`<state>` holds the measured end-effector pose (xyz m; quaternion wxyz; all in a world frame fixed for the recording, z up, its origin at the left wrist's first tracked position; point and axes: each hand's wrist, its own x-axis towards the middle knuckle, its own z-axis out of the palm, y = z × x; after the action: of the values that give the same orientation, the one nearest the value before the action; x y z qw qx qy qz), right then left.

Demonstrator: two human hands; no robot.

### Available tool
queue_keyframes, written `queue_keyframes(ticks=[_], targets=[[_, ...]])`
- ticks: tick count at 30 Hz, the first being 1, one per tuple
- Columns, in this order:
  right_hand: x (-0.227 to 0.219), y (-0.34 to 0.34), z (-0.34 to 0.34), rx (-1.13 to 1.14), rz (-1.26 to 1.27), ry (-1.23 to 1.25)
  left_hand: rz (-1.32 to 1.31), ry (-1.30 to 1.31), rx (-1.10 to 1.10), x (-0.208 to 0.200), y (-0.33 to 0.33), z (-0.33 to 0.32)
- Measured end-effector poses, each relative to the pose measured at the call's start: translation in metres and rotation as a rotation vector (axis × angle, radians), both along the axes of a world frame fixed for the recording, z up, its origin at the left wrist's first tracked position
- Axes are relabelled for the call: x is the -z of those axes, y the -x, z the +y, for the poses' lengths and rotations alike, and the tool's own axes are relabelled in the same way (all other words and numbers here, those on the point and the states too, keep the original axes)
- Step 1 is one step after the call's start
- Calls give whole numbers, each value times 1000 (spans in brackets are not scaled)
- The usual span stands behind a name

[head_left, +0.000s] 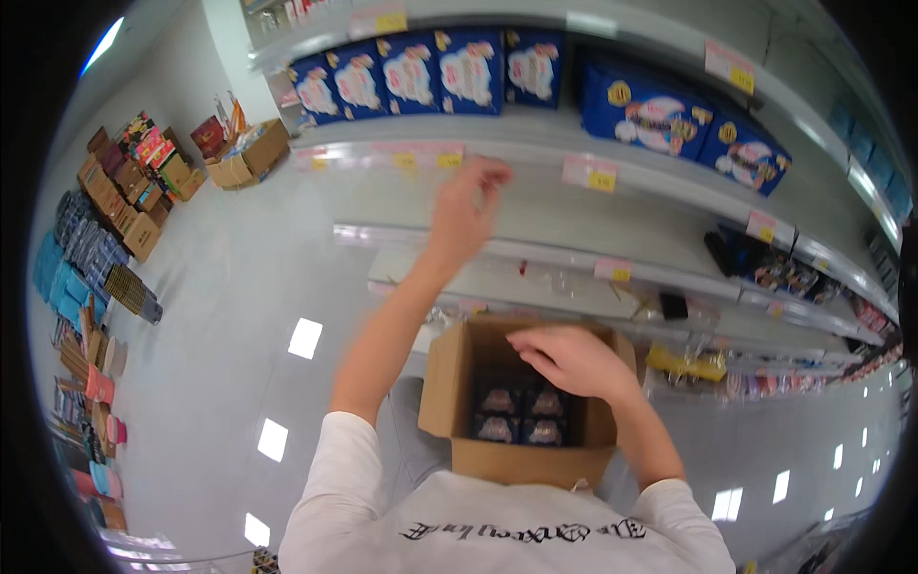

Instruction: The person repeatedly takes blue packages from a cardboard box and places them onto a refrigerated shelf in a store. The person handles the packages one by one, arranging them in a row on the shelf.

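My left hand [466, 209] is raised in front of a shelf edge with pink and yellow price tags. Its fingers are loosely bent, with a gap to the thumb, and nothing shows in it. Over an open cardboard box [531, 464] reaches my right hand [577, 362], palm down, fingers stretched out and holding nothing visible. Several dark blue packs [521, 417] with pale labels lie at the bottom of the box. Above my left hand stands a row of upright blue packs [411, 75] with white cloud-like prints on the shelf.
Wider blue packs [650, 110] sit farther right on that shelf [535, 126]. Lower shelves hold dark packs [789, 273] and a yellow package [686, 364]. Cartons [251, 155] and stacked goods [124, 191] stand along the left wall, beyond the shiny floor [239, 287].
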<state>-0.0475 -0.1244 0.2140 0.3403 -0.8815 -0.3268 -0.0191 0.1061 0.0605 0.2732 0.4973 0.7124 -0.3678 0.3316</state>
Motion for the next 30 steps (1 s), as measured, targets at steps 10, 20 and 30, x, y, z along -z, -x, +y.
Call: queue_keyframes(ticks=[10, 20, 30], targets=[[154, 87, -23, 331, 475, 311, 785, -1540, 586, 299, 70, -98], [174, 105, -27, 267, 665, 168, 1052, -1331, 361, 480, 90, -77], [186, 110, -26, 270, 634, 108, 1226, -687, -115, 483, 100, -127]])
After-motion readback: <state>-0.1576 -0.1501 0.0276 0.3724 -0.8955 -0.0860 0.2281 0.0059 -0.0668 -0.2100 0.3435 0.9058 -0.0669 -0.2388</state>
